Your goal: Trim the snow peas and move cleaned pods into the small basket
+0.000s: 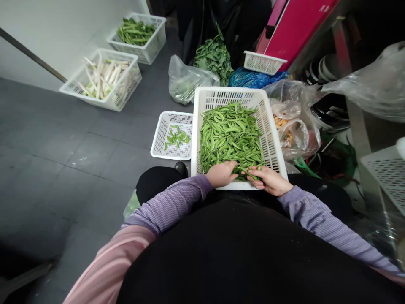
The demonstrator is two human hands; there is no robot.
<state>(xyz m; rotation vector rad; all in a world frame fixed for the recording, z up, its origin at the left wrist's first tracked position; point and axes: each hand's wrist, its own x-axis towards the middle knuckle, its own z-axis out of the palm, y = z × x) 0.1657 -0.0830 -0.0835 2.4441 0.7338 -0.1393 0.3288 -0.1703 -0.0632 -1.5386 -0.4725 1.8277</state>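
Observation:
A large white slotted basket (275, 139) stands in front of me, heaped with green pea pods (232, 135). At its near edge, over the heap, my right hand (268, 179) is closed with a pea pod between thumb and fingers. Close beside it, my left hand (221, 174) is closed against the pods, fingers curled toward the right hand; what it grips is hidden. Left of the large basket, a small white basket (155, 143) holds a few loose pods (177, 137).
Farther left on the grey floor (104, 156) are a basket of white-stalked vegetables (103, 78) and a basket of green stalks (136, 31). Behind the large basket lie a clear bag (190, 78) and leafy greens (215, 59). Plastic bags (294, 126) crowd the right side.

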